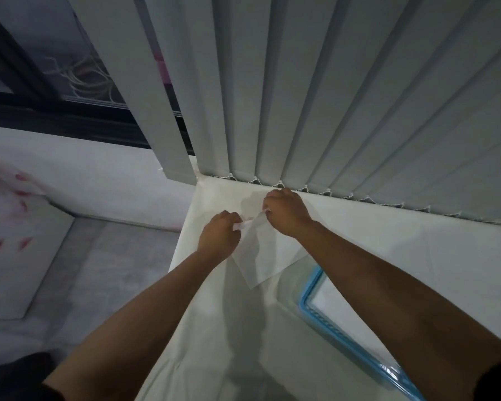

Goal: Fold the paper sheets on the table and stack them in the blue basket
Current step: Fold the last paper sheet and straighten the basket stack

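Observation:
A white paper sheet (268, 256) hangs lifted above the white table (220, 328), its lower corner pointing toward me. My left hand (219, 237) pinches its upper left edge. My right hand (285, 214) pinches the upper edge just to the right, near the table's far side. The two hands are close together, a short strip of paper stretched between them. The blue basket (310, 299) sits on the table under my right forearm; only its light-blue rim and pale inside show, and the arm hides the rest of it.
Grey vertical blinds (315, 96) hang right behind the table's far edge. A dark window frame (41, 111) is at the upper left. Left of the table lie a grey floor (107, 270) and a white cushion with red marks (9, 227).

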